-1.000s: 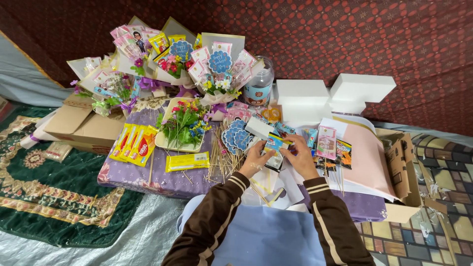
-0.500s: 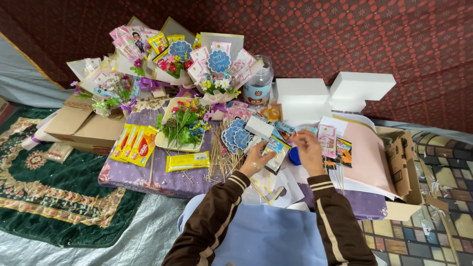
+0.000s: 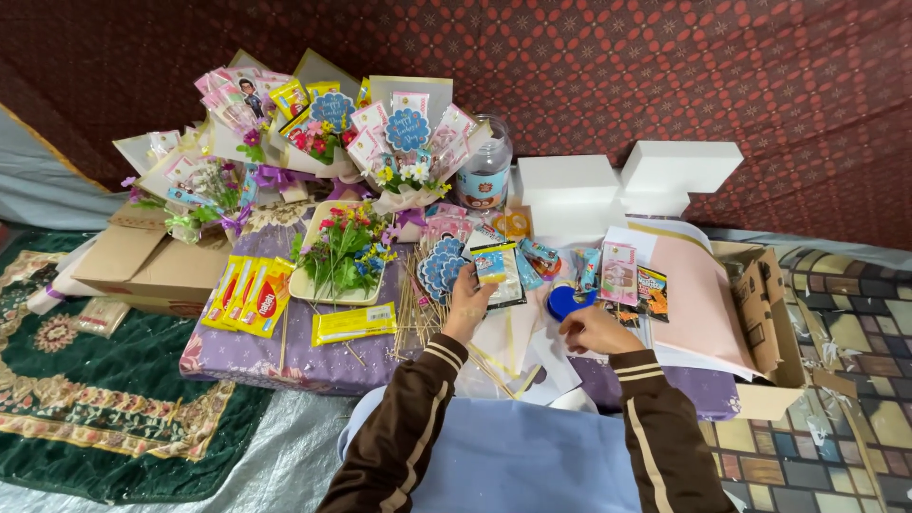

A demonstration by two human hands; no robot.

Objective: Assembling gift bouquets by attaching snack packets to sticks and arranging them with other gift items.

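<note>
My left hand (image 3: 467, 302) holds up a small snack packet (image 3: 495, 269) with a clear wrapper, just above a low table covered in purple floral cloth (image 3: 313, 366). My right hand (image 3: 594, 332) rests low on the table beside a round blue tape roll (image 3: 571, 301), fingers curled and touching papers; it holds nothing that I can see. A bundle of thin wooden sticks (image 3: 413, 302) lies left of my left hand. More snack packets (image 3: 617, 274) lie just beyond my right hand.
Snack bouquets (image 3: 404, 142) and a plate of artificial flowers (image 3: 347, 252) fill the table's back. Yellow packets (image 3: 249, 294) lie at left. White foam blocks (image 3: 570, 195), pink paper sheets (image 3: 698, 299) and cardboard boxes (image 3: 769, 323) stand at right; another box (image 3: 157, 266) at left.
My right hand has let go of the packet and dropped down to the table near the blue tape roll. My left hand still holds the packet up.
</note>
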